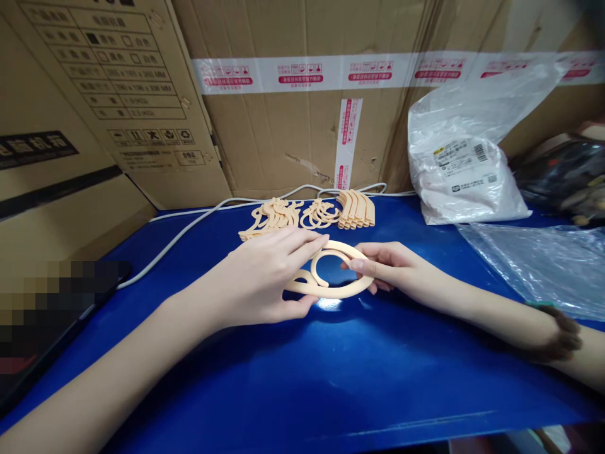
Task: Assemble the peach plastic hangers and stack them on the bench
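Note:
A cream-coloured plastic folding hanger (pixel 344 292), folded into an oval with its curved hook inside, is held just above the blue table (pixel 302 378). My left hand (pixel 265 274) grips its left end, fingers over the top and thumb below; that end is partly hidden. At the right end, my right hand (pixel 394 263) pinches the rim between thumb and fingers. Behind it lie a heap of curved cream parts (pixel 274 215), a small pile of hook-shaped pieces (pixel 320 214) and a neat stack of curved arms (pixel 357 209).
Cardboard boxes (pixel 293 139) stand along the back and left. A white cable (pixel 174 243) runs across the table. At the right are a filled white plastic bag (pixel 466 170) and a flat clear bag (pixel 543 265). A dark, pixelated object (pixel 57 328) lies at the left.

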A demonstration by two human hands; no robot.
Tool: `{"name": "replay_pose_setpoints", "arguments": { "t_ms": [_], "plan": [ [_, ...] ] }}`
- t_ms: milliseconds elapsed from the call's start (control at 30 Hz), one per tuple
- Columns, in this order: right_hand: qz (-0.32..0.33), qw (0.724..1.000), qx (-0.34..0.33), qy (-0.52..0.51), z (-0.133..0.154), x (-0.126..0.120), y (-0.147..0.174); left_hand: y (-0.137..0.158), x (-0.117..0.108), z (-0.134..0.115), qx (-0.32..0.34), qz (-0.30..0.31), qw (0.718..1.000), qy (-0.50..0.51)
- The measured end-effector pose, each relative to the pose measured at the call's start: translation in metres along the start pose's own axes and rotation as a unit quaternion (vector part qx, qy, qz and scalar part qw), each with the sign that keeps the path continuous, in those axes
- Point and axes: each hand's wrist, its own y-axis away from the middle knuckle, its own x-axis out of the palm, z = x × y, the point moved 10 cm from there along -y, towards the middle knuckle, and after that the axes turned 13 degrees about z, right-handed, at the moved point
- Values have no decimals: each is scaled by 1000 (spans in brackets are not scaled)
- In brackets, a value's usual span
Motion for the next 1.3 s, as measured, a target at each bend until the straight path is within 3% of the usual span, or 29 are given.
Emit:
{"name": "replay_pose_setpoints", "arguments": {
  "t_ms": [167,300,400,500,900,1300],
  "plan": [
    [-51,991,-46,111,12,-15,6,3,-9,19,-18,-20,1000,8],
    [-104,941,-75,314,26,-27,11,14,-16,72,-103,-30,991,77],
    [-68,898,-95,423,28,-16,9,24,-5,113,-188,12,975,120],
    [-19,881,-86,466,20,-4,5,33,10,135,-238,52,956,162],
    [10,862,-65,503,11,3,2,31,36,141,-261,130,945,149],
    [10,858,-63,509,11,4,2,27,33,131,-243,135,949,150]
  ]
}}
